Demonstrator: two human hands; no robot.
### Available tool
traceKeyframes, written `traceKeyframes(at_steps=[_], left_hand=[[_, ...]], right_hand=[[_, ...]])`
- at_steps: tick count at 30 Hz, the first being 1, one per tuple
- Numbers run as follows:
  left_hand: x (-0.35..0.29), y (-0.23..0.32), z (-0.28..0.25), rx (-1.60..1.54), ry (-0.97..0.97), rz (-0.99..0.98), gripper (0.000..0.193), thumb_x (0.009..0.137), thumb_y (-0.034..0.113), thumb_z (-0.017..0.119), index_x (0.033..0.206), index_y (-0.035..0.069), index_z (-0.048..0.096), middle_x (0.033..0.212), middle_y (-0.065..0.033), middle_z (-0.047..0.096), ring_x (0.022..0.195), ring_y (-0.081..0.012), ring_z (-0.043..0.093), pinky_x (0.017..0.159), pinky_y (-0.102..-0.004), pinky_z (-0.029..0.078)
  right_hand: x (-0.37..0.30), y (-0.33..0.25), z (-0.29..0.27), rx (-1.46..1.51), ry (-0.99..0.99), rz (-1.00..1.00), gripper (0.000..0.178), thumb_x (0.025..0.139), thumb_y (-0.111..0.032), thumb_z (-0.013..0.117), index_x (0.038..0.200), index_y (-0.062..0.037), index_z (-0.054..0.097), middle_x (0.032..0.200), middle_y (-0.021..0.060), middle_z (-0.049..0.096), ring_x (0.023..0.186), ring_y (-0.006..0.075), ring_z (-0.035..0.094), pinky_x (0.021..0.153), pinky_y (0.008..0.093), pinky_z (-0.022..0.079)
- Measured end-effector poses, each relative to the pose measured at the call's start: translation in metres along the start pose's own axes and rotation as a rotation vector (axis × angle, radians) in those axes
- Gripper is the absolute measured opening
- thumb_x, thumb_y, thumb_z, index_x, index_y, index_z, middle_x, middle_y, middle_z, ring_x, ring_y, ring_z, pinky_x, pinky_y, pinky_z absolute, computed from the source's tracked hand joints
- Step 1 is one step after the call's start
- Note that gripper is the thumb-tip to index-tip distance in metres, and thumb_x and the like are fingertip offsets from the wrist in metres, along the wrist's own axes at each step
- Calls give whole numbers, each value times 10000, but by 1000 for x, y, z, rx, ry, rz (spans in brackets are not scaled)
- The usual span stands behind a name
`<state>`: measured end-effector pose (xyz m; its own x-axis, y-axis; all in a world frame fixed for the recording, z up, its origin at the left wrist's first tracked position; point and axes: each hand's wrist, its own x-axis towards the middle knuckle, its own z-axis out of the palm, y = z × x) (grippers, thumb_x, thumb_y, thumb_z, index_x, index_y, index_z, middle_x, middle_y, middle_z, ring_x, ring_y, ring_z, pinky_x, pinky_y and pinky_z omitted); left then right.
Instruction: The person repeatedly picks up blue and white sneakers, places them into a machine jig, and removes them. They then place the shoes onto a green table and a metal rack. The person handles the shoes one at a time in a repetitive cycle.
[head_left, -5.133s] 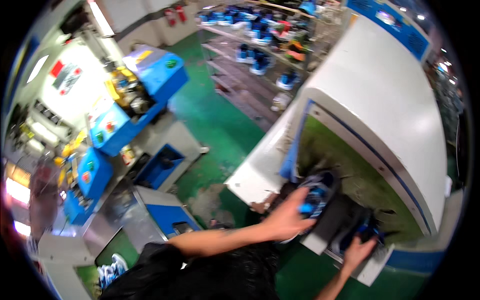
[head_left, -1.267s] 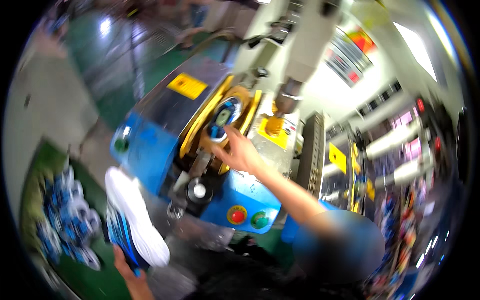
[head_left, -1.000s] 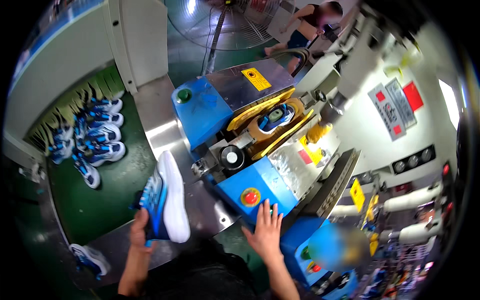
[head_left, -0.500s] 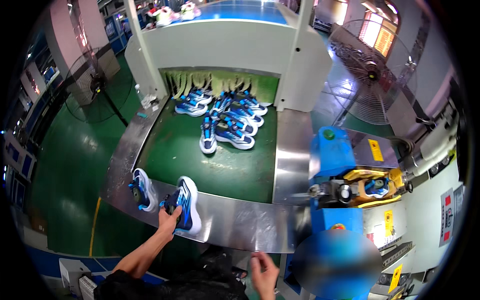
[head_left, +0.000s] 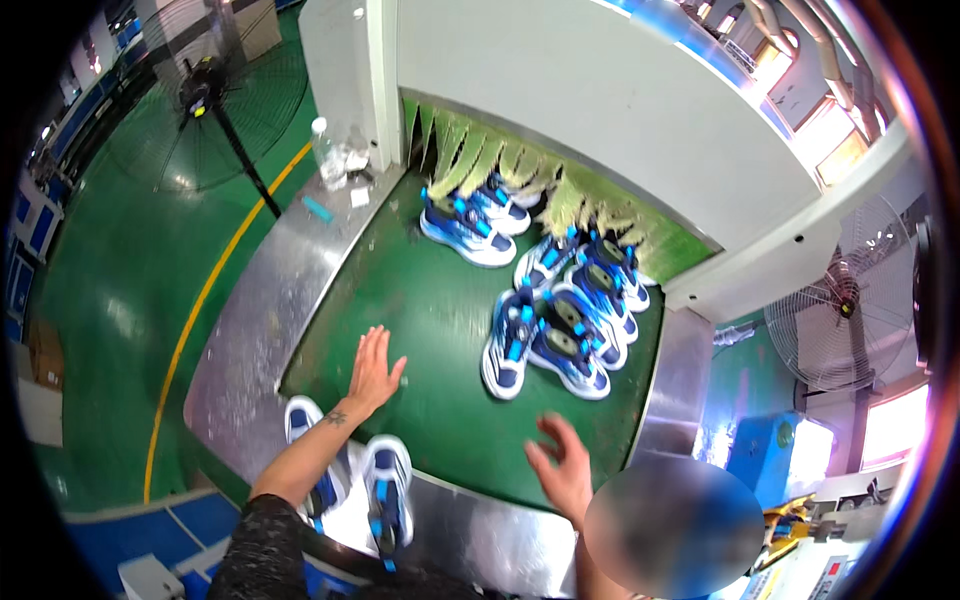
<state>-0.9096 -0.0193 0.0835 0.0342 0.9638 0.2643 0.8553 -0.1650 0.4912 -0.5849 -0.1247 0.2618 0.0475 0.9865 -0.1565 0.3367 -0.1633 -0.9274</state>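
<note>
"White housing (head_left: 600, 120) at the back, green belt (head_left: 430, 310) in front with blue sneakers (head_left: 590, 320), then metal surface (head_left: 470, 525) with two more shoes (head_left: 388, 485). Holding anything?"

"Nope, empty over the belt: left hand (head_left: 372, 378) flat, thumb out, right hand (head_left: 565, 470) half-curled. Careful with that left forearm (head_left: 315, 450) above the left shoe (head_left: 301, 415): lowered carelessly, could knock it off the edge."

Scuffed shiny metal ledge (head_left: 255, 345), smooth glossy belt (head_left: 430, 305), rough frayed curtain (head_left: 480, 155), clear plastic bottle (head_left: 327, 158), cloth-looking shoes (head_left: 512, 340)

Blue-and-white sneakers (head_left: 562, 343) are carried by the green bed (head_left: 430, 355); two shoes (head_left: 388, 480) and a bottle (head_left: 328, 157) by its metal border (head_left: 255, 320).
</note>
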Motion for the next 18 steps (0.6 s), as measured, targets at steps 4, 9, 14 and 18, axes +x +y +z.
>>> traceKeyframes(at_steps=[4, 9, 14, 18], left_hand=[[45, -55, 47, 81, -51, -67, 581, 896, 305, 581, 1320, -66, 441, 1449, -247, 365, 1375, -394, 313, 1160, -514, 214], [72, -16, 19, -34, 59, 57, 425, 834, 142, 619, 1219, -27, 555, 1402, -204, 463, 1321, -378, 411, 1115, -504, 306], [9, 22, -8, -38, 17, 6, 440, 820, 155, 621, 1218, -21, 559, 1388, -203, 477, 1316, -370, 420, 1122, -486, 304], [46, -47, 23, 10, 66, 30, 500, 820, 208, 636, 1256, -15, 535, 1389, -182, 481, 1327, -349, 416, 1131, -469, 298]], right_hand=[[245, -70, 66, -460, -249, -537, 738, 792, -297, 759, 1348, 46, 417, 1269, 267, 538, 1207, 415, 513, 1029, 431, 420], [407, -51, 104, -836, -34, -470, 562, 689, -240, 816, 1087, 4, 504, 1007, 239, 659, 905, 402, 651, 760, 459, 528], [284, -64, 110, -722, -154, -166, 547, 648, -361, 823, 996, -16, 579, 858, 236, 676, 807, 402, 667, 716, 472, 544], [130, -77, 120, -79, -220, -30, 662, 697, -434, 805, 1171, -19, 600, 1055, 200, 678, 984, 304, 670, 872, 395, 522]])
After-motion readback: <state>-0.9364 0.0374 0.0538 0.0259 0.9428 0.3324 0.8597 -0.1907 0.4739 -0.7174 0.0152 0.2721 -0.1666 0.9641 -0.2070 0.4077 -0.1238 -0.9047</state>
